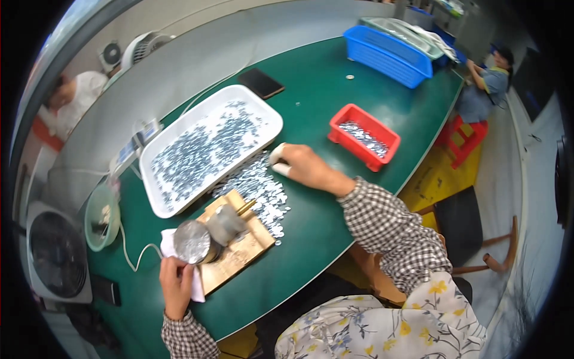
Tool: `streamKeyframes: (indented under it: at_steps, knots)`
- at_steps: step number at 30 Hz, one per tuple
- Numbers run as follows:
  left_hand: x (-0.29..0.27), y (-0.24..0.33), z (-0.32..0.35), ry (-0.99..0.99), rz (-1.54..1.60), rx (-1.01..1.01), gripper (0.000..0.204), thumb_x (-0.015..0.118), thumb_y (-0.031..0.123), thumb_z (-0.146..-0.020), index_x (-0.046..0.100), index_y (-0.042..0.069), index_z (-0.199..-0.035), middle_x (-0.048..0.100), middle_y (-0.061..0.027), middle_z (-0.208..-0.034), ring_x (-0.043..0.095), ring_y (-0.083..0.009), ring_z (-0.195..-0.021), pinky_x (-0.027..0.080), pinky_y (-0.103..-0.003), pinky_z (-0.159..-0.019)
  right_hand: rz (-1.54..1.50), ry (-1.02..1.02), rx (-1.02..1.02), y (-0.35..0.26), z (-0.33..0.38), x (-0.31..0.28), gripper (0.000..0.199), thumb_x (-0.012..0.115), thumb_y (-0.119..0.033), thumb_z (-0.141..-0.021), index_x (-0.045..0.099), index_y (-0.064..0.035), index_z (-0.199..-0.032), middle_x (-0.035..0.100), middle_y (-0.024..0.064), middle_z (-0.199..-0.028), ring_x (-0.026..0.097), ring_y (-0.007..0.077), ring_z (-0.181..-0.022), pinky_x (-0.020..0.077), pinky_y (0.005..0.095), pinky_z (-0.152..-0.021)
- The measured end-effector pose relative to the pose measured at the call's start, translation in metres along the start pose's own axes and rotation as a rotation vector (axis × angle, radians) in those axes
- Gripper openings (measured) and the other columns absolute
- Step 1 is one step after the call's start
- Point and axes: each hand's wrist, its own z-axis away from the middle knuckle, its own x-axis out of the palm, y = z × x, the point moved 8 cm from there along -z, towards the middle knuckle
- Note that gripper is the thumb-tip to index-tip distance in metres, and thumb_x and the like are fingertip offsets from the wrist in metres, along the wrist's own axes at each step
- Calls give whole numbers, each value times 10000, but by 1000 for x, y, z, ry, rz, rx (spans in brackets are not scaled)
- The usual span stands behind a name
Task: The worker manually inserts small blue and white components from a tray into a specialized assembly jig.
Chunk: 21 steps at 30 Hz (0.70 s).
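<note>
My left hand [176, 288] is closed, thumb and fingers pressed together at the near edge of a round metal block [195, 242]; whatever it pinches is too small to make out. The block stands on a wooden board [230, 263] beside a second metal cylinder [226, 224] with a brass-coloured rod [246, 207]. A white cloth [198, 286] lies partly under the board. White covers sit on the fingertips of my right hand [306, 167]. Its thumb and forefinger are apart, at the edge of a heap of small flat metal pieces [257, 184].
A white tray [272, 122] of similar pieces lies beyond the heap. Right of it stand a red bin [359, 149] with more pieces and a blue basket [388, 60]. A dark phone [260, 82], green bowl [101, 236], cables and fan [58, 254] line the edges. Two people sit farther off.
</note>
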Motion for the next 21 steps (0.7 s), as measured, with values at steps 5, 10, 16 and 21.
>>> streamKeyframes:
  at_steps: [5,10,16,21]
  knots:
    - [-4,1,0,42,71,-52,139,659,-5,-778,520,-3,-785,463,-113,-747,491,-242,-647,398,-327,-583,-687,-100,340,3,-3,2,107,655,-16,-844,615,-4,-943,640,67,-883,642,160,-824,529,282,-750]
    - [-6,2,2,8,22,-16,135,633,-30,-788,499,-13,-802,457,-93,-768,488,-195,-660,405,-291,-598,-856,-140,429,-6,-3,7,104,649,-4,-854,607,7,-949,630,54,-899,633,141,-830,534,276,-755]
    - [-6,3,-3,25,8,9,149,691,18,-779,543,2,-783,493,-97,-702,510,-223,-643,416,-326,-577,-807,-242,389,-12,3,23,112,652,13,-848,615,12,-953,627,57,-913,634,135,-810,540,269,-741]
    - [-7,1,-2,24,49,-47,151,693,10,-774,542,4,-786,495,-97,-700,507,-230,-652,413,-329,-579,-886,-341,442,-26,11,34,113,665,20,-833,622,32,-937,631,44,-866,628,109,-777,525,239,-703]
